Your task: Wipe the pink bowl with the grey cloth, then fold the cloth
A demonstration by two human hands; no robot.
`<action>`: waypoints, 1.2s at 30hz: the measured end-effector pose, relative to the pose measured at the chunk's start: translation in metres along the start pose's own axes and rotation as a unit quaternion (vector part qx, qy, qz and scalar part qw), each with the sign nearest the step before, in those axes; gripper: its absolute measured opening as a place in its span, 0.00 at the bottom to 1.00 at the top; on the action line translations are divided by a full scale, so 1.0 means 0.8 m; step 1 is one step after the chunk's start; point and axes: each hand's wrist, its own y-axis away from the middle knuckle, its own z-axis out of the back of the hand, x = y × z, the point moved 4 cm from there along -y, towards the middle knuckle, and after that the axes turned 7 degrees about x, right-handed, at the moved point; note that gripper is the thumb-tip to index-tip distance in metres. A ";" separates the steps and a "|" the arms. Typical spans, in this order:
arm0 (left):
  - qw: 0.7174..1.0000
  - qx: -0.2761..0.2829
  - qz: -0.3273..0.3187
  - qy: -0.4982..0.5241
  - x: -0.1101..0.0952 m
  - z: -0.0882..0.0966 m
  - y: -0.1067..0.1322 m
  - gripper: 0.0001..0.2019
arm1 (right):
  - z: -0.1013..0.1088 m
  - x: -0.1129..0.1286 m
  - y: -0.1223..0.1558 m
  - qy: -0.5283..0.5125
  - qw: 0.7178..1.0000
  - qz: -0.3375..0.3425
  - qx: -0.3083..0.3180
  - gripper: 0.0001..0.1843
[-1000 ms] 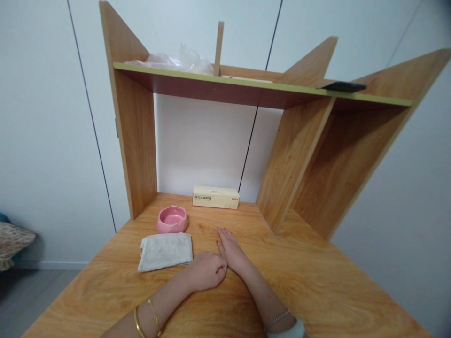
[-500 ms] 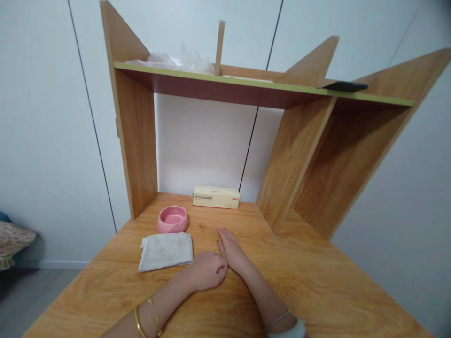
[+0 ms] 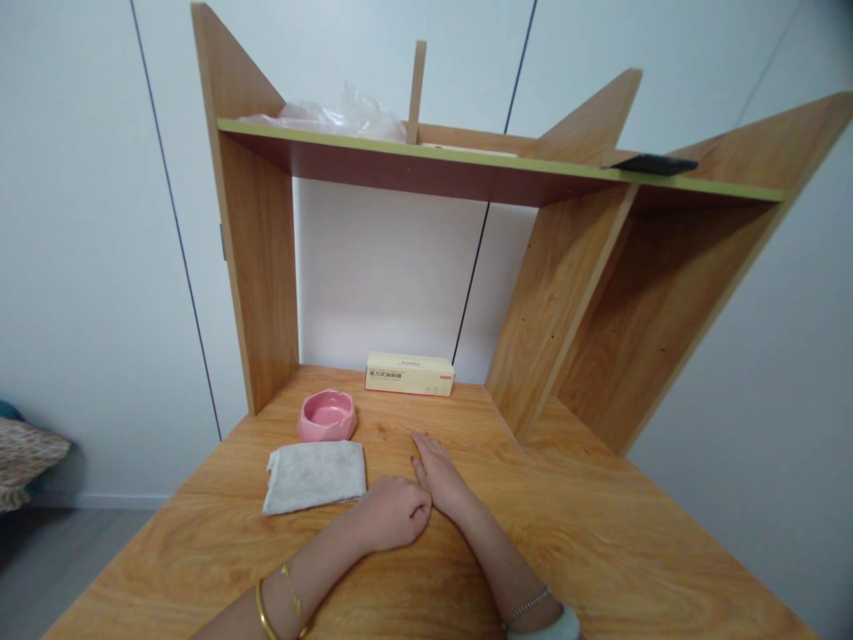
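My left hand (image 3: 397,514) is curled into a fist on the wooden desk, its knuckles against the wrist of my other hand. Nothing shows in it. Flat on the desktop lies my right hand (image 3: 438,469), fingers stretched forward and empty. A folded grey cloth (image 3: 315,478) lies just left of my fist. Behind the cloth stands a pink ashtray (image 3: 328,425) with a faceted rim, its bowl bare. Farther back, a long cream box of cling film (image 3: 409,374) rests near the wall, its printed side facing me.
A wooden shelf unit (image 3: 413,156) rises from the back of the desk (image 3: 600,551), with upright panels on both sides. On its shelf are a crumpled clear plastic bag (image 3: 339,117) and a flat dark object (image 3: 654,164). Patterned fabric (image 3: 30,453) shows at far left.
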 end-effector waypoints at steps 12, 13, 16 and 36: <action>1.000 -0.007 -0.010 0.009 0.002 -0.002 -0.001 0.13 | 0.003 0.004 0.002 0.006 1.000 0.004 -0.001 0.26; 1.000 -0.009 -0.011 0.009 0.002 -0.003 -0.001 0.13 | 0.003 0.004 0.002 0.007 1.000 0.004 -0.002 0.26; 1.000 -0.013 -0.011 0.008 0.003 -0.004 -0.002 0.13 | 0.003 0.003 0.003 0.008 1.000 0.004 -0.005 0.26; 1.000 -0.001 -0.004 0.015 0.001 0.000 0.000 0.12 | -0.002 -0.002 0.000 -0.001 1.000 0.007 -0.009 0.26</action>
